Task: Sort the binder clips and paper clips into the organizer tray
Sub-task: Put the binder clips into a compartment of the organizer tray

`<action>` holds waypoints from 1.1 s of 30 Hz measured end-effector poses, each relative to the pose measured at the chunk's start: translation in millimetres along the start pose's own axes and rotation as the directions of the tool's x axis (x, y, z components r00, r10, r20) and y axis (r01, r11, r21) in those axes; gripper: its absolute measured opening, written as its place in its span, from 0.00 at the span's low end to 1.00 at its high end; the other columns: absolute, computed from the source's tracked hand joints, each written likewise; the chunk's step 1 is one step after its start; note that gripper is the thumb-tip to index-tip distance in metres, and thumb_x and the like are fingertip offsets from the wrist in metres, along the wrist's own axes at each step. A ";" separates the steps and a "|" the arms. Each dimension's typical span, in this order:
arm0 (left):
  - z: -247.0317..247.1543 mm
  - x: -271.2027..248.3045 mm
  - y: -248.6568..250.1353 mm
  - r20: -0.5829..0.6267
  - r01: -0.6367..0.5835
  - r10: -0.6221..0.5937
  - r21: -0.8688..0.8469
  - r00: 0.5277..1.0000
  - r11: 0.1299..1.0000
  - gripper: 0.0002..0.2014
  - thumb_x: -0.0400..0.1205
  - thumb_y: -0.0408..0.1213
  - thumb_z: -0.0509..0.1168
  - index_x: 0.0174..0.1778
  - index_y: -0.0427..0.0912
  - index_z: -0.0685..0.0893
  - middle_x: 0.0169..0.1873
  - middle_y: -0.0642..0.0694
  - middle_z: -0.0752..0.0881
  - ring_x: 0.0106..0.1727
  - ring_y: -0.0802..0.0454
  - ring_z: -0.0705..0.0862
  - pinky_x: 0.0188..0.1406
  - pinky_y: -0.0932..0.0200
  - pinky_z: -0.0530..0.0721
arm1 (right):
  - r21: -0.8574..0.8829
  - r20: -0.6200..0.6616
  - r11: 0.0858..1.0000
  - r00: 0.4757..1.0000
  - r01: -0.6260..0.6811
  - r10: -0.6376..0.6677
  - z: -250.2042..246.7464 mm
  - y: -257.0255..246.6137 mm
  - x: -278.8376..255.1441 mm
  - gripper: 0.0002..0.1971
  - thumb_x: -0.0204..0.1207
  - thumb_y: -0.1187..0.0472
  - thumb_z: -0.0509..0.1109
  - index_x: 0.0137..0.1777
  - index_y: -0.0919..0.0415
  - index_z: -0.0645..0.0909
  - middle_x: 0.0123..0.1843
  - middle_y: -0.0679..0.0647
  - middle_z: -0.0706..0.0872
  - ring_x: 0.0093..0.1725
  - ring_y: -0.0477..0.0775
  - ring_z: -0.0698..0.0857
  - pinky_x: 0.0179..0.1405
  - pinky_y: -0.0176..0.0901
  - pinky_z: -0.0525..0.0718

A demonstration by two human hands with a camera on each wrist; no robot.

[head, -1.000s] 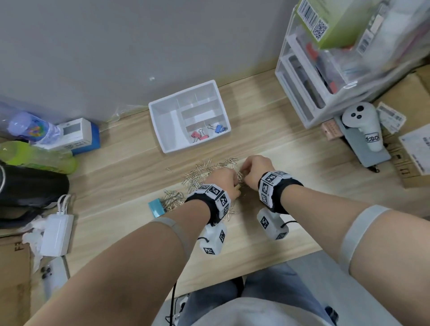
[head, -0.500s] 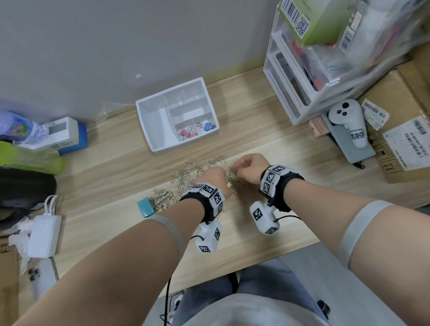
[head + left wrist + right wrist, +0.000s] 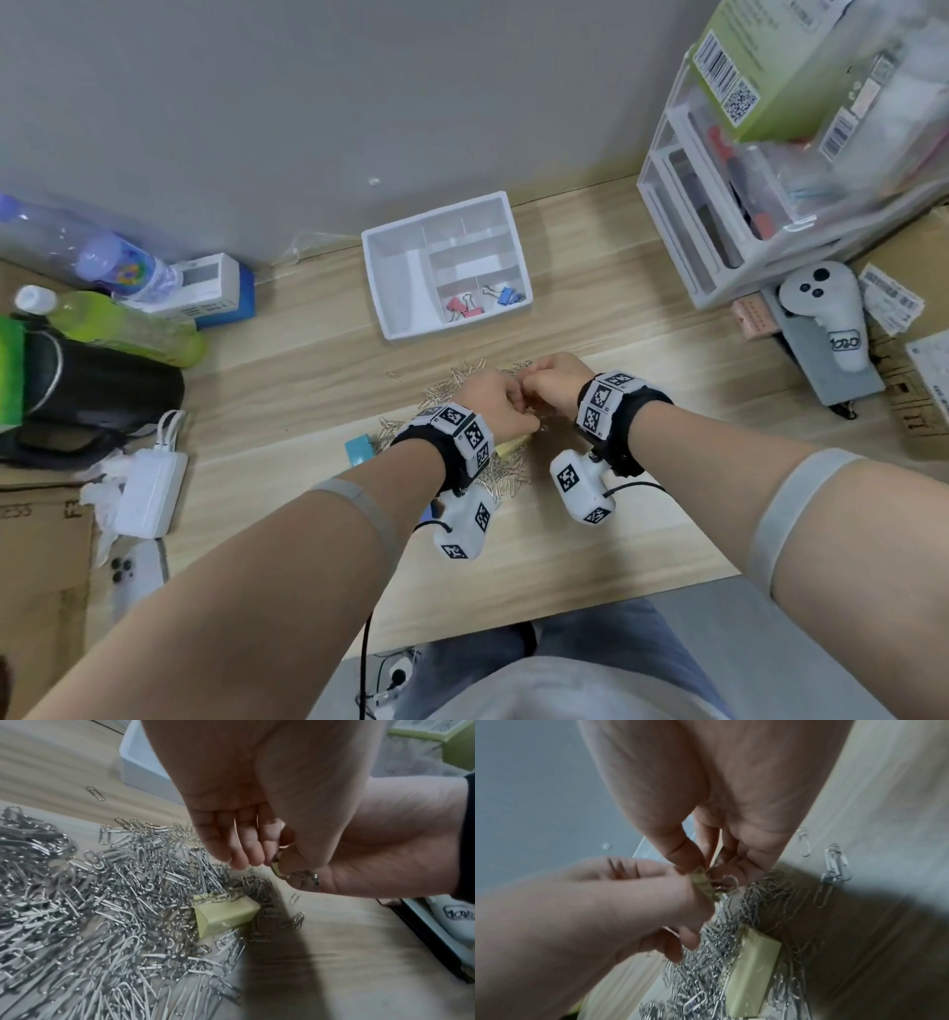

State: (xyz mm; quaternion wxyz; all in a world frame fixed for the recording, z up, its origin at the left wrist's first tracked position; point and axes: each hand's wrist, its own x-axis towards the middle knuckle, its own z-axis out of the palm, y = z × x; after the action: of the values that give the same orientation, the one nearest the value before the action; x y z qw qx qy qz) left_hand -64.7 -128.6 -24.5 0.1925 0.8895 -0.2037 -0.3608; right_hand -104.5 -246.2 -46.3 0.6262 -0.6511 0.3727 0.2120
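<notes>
A white organizer tray point(image 3: 390, 288) stands at the back of the desk, with pink binder clips point(image 3: 462, 308) and a blue binder clip point(image 3: 506, 295) in its front right compartments. A pile of silver paper clips point(image 3: 102, 902) lies in front of it. My left hand point(image 3: 506, 398) and right hand point(image 3: 552, 383) meet above the pile. Both pinch one small yellow binder clip point(image 3: 703, 882) that has paper clips tangled on it. A larger yellow binder clip point(image 3: 226, 914) lies in the pile below them. A teal binder clip point(image 3: 359, 448) sits at the pile's left edge.
A clear drawer unit point(image 3: 719, 231) and a white controller point(image 3: 827, 318) stand at the right. Bottles point(image 3: 118, 324), a black bag point(image 3: 92, 390), a white charger point(image 3: 149, 488) and a phone point(image 3: 136, 570) crowd the left. The desk's front edge runs just behind my wrists.
Half a second ago my hands were slightly apart; now they touch above the pile, both on the small yellow clip.
</notes>
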 end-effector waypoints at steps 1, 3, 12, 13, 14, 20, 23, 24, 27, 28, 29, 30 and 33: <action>-2.7 -0.4 -1.2 -0.009 0.010 -0.010 -0.026 1.000 1.000 0.05 0.64 0.36 0.75 0.30 0.38 0.88 0.23 0.53 0.82 0.29 0.54 0.80 0.31 0.59 0.84 | -0.048 0.013 0.999 1.000 0.004 -0.004 2.8 -2.3 -0.4 0.14 0.58 0.72 0.65 0.42 0.76 0.85 0.33 0.64 0.80 0.33 0.57 0.78 0.34 0.48 0.74; -9.3 -2.1 -2.7 -0.019 0.034 -0.035 -0.054 0.999 0.998 0.07 0.63 0.35 0.76 0.30 0.35 0.87 0.20 0.51 0.80 0.25 0.55 0.77 0.25 0.64 0.77 | -0.128 0.026 0.992 1.000 0.017 -0.014 7.9 -8.7 -2.6 0.07 0.64 0.71 0.64 0.36 0.71 0.84 0.32 0.62 0.81 0.32 0.56 0.78 0.33 0.46 0.74; -58.1 3.0 -11.4 -0.044 0.066 -0.072 -0.115 0.996 0.991 0.05 0.66 0.35 0.76 0.31 0.37 0.90 0.25 0.49 0.85 0.27 0.56 0.80 0.28 0.60 0.81 | -0.141 0.120 0.981 0.982 -0.130 0.147 26.0 -45.0 -7.3 0.15 0.76 0.67 0.59 0.30 0.66 0.82 0.30 0.62 0.86 0.31 0.59 0.82 0.30 0.43 0.79; -62.2 4.0 -13.1 -0.048 0.067 -0.073 -0.118 0.996 0.991 0.04 0.66 0.35 0.76 0.31 0.38 0.90 0.24 0.50 0.85 0.27 0.56 0.80 0.28 0.61 0.81 | -0.111 0.126 0.983 0.979 -0.147 0.161 27.7 -49.5 -6.5 0.14 0.75 0.67 0.61 0.30 0.66 0.82 0.30 0.63 0.86 0.33 0.60 0.82 0.34 0.48 0.80; -66.6 5.1 -15.1 -0.051 0.069 -0.075 -0.121 0.996 0.990 0.04 0.66 0.35 0.76 0.32 0.38 0.90 0.25 0.50 0.85 0.28 0.56 0.81 0.28 0.61 0.82 | -0.107 0.122 0.984 0.980 -0.143 0.155 29.9 -55.4 -4.8 0.11 0.73 0.67 0.62 0.31 0.65 0.81 0.31 0.64 0.85 0.35 0.61 0.82 0.38 0.52 0.80; -86.2 13.0 -25.8 -0.084 0.059 -0.071 -0.135 0.994 0.989 0.06 0.66 0.35 0.75 0.37 0.40 0.91 0.34 0.46 0.90 0.35 0.54 0.85 0.36 0.56 0.88 | -0.100 0.161 0.991 0.982 -0.085 0.100 31.5 -77.8 17.8 0.05 0.67 0.65 0.73 0.41 0.61 0.80 0.40 0.59 0.83 0.39 0.58 0.83 0.42 0.51 0.86; -96.8 20.9 -34.6 -0.118 0.088 -0.110 -0.174 0.987 0.981 0.07 0.67 0.38 0.75 0.39 0.44 0.90 0.37 0.51 0.89 0.40 0.53 0.87 0.38 0.58 0.88 | -0.048 0.167 0.997 0.984 -0.057 0.065 30.5 -92.2 28.3 0.12 0.63 0.66 0.77 0.46 0.63 0.82 0.44 0.58 0.86 0.42 0.56 0.86 0.50 0.49 0.89; -100.1 24.1 -38.3 -0.119 0.102 -0.128 -0.201 0.985 0.974 0.07 0.66 0.39 0.75 0.39 0.45 0.89 0.38 0.51 0.88 0.41 0.53 0.87 0.38 0.58 0.88 | -0.046 0.155 0.998 0.987 -0.044 0.051 29.8 -98.4 33.4 0.08 0.68 0.69 0.76 0.45 0.62 0.82 0.42 0.57 0.86 0.40 0.54 0.86 0.46 0.45 0.89; -107.5 34.7 -46.5 -0.137 0.129 -0.164 -0.236 0.977 0.963 0.06 0.68 0.40 0.73 0.39 0.46 0.88 0.39 0.50 0.87 0.42 0.51 0.86 0.36 0.59 0.85 | -0.060 0.158 0.997 0.985 -0.053 0.062 28.8 -118.8 54.7 0.06 0.75 0.74 0.71 0.44 0.62 0.82 0.44 0.58 0.85 0.39 0.52 0.86 0.43 0.41 0.89; -108.6 37.7 -47.4 -0.144 0.137 -0.177 -0.252 0.974 0.958 0.05 0.70 0.40 0.72 0.39 0.46 0.88 0.39 0.51 0.86 0.42 0.51 0.86 0.34 0.61 0.83 | -0.046 0.166 0.997 0.984 -0.063 0.070 29.3 -124.7 60.7 0.05 0.76 0.74 0.70 0.45 0.64 0.81 0.44 0.59 0.85 0.39 0.53 0.86 0.43 0.42 0.89; -108.9 41.2 -48.8 -0.150 0.142 -0.187 -0.270 0.971 0.952 0.04 0.71 0.40 0.72 0.40 0.47 0.89 0.38 0.52 0.86 0.41 0.52 0.85 0.32 0.63 0.80 | -0.041 0.162 0.997 0.984 -0.072 0.078 29.6 -129.6 67.4 0.04 0.76 0.74 0.70 0.46 0.66 0.81 0.44 0.60 0.85 0.39 0.53 0.87 0.43 0.42 0.89; -109.2 45.3 -50.7 -0.150 0.150 -0.198 -0.282 0.969 0.948 0.04 0.71 0.39 0.71 0.40 0.47 0.89 0.38 0.53 0.85 0.40 0.54 0.84 0.29 0.65 0.77 | -0.048 0.156 0.995 0.983 -0.086 0.092 30.2 -134.6 71.9 0.04 0.75 0.73 0.70 0.47 0.66 0.81 0.44 0.60 0.85 0.39 0.54 0.87 0.43 0.42 0.89; -106.5 53.9 -60.1 -0.091 0.183 -0.215 -0.273 0.972 0.944 0.03 0.72 0.38 0.70 0.39 0.48 0.88 0.36 0.53 0.86 0.39 0.54 0.84 0.31 0.64 0.78 | -0.170 0.108 0.977 0.984 -0.125 0.145 29.4 -139.3 78.5 0.05 0.76 0.68 0.71 0.40 0.63 0.80 0.40 0.58 0.84 0.35 0.53 0.84 0.41 0.41 0.86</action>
State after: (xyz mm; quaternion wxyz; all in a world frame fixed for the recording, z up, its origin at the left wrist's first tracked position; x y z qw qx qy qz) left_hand 60.9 -84.1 -13.4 0.2833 0.8920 -0.0512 -0.3484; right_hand 55.3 -243.4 -16.8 0.5764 -0.6593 0.3595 0.3223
